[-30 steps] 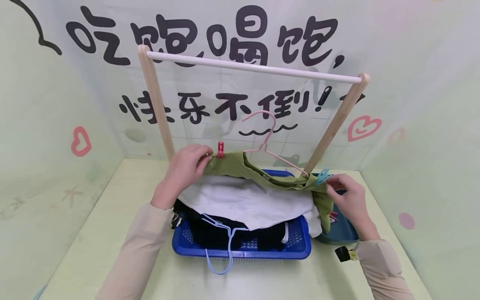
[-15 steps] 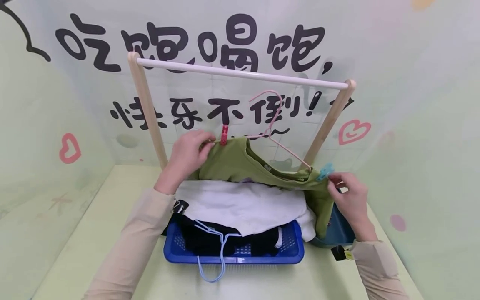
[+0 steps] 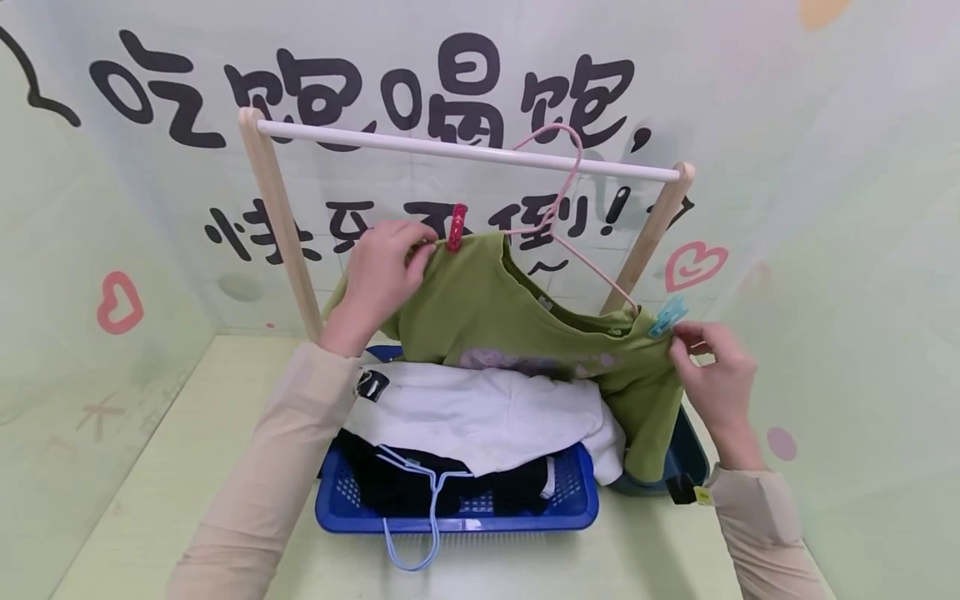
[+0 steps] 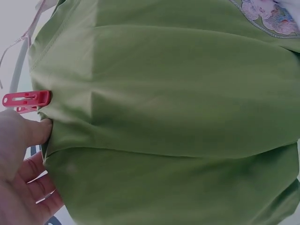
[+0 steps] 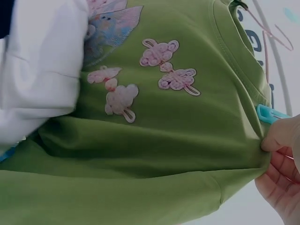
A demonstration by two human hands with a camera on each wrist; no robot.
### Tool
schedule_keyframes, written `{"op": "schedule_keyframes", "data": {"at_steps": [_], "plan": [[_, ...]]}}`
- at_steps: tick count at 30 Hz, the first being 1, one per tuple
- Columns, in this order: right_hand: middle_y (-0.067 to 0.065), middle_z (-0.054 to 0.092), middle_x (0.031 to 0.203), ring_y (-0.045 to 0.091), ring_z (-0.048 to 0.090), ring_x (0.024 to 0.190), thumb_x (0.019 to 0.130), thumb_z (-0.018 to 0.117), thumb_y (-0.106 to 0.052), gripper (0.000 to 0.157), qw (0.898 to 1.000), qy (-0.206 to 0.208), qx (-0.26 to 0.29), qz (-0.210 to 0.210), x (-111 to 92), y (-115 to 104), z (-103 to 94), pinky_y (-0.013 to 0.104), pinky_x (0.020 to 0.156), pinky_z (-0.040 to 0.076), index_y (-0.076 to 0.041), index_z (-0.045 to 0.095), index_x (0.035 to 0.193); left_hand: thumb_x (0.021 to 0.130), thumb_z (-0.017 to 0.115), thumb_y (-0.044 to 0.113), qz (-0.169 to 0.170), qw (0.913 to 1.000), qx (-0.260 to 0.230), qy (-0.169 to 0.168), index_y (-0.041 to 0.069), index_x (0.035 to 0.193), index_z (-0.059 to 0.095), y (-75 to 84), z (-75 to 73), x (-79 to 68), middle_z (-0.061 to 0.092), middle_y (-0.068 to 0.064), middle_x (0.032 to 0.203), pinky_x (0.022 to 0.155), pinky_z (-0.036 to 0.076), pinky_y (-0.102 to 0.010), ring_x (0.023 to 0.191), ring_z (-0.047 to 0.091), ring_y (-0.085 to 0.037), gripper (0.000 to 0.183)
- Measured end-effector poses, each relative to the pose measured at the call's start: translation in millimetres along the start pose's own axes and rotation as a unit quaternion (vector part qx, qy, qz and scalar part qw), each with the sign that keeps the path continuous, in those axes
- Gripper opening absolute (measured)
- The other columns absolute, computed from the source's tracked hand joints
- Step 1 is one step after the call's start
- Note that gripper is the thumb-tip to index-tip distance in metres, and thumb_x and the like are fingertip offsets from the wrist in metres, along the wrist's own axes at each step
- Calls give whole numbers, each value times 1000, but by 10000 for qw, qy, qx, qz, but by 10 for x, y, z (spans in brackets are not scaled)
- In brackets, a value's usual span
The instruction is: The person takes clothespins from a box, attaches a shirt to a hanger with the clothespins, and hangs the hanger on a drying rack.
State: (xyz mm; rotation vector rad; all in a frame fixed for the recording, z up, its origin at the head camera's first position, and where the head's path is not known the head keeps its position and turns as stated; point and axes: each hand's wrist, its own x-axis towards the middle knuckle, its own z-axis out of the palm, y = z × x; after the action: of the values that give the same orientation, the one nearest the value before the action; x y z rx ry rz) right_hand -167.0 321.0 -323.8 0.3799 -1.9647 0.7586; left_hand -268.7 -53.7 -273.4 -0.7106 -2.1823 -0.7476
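Note:
A green T-shirt point(image 3: 465, 300) with a pink and purple printed front hangs on a pink hanger point(image 3: 581, 260). My left hand point(image 3: 386, 271) pinches its shoulder beside a red clothespin point(image 3: 456, 227). At the opposite shoulder my right hand point(image 3: 716, 367) pinches the cloth just outside a blue clothespin point(image 3: 667, 317). The left wrist view shows the left thumb point(image 4: 40, 131) on the front of the fabric, right below the red clip. In the right wrist view the right thumb point(image 5: 279, 136) presses the seam by the blue clip. The hanger's hook overlaps the white rail point(image 3: 465, 152) in the head view.
A wooden-sided rack point(image 3: 277, 217) stands at the back. Before it sits a blue basket point(image 3: 525, 523) with a white garment point(image 3: 480, 412) and black clothes point(image 3: 405, 492). A light blue hanger point(image 3: 433, 508) hooks over its front rim. A dark teal bin point(image 3: 686, 454) stands at right.
Both hands have lifted the T-shirt and pink hanger upward out of the basket area. More of the shirt's front shows, and the hook has risen to the rail's height in the head view.

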Motion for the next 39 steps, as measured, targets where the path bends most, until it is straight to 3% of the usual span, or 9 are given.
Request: {"op": "schedule_keyframes", "data": {"at_steps": [8, 15, 28, 33, 39], "plan": [[19, 66, 77, -8, 52, 75, 72, 64, 14, 13, 9999, 62, -86, 39, 74, -8, -46, 4, 67, 40, 6, 69, 82, 86, 64, 6, -241, 9997, -10, 32, 4, 91, 69, 54, 24, 97, 67, -12, 88, 72, 46, -43, 82, 59, -30, 8], [17, 66, 75, 1, 54, 72, 72, 64, 11, 14, 9998, -111, -155, -81, 21, 2, -53, 4, 66, 39, 4, 70, 82, 87, 64, 7, -487, 9980, 54, -409, 3, 95, 69, 29, 78, 69, 68, -12, 100, 80, 47, -43, 93, 60, -30, 10], [16, 65, 76, 20, 56, 67, 71, 63, 12, 16, 9996, -252, -32, -151, -125, 26, -36, 4, 68, 40, 4, 69, 83, 89, 62, 8, -660, 9950, 127, -737, 2, 95, 68, -25, 178, 10, 67, -14, 91, 73, 48, -43, 86, 59, -31, 10], [16, 65, 77, 22, 57, 68, 72, 63, 13, 17, 9994, -291, -6, -190, -161, 15, -12, 4, 67, 40, 3, 69, 84, 90, 59, 7, -601, 9940, 213, -889, 2, 98, 67, -91, 207, 0, 67, -15, 96, 76, 49, -44, 90, 60, -32, 13], [16, 66, 77, 19, 57, 69, 71, 66, 15, 19, 9996, -232, 76, -158, -177, 9, 18, 4, 67, 41, 3, 70, 85, 90, 58, 6, -714, 9886, -30, -1324, 0, 109, 64, -171, 222, 16, 65, -16, 106, 84, 48, -45, 99, 58, -32, 20]]}}
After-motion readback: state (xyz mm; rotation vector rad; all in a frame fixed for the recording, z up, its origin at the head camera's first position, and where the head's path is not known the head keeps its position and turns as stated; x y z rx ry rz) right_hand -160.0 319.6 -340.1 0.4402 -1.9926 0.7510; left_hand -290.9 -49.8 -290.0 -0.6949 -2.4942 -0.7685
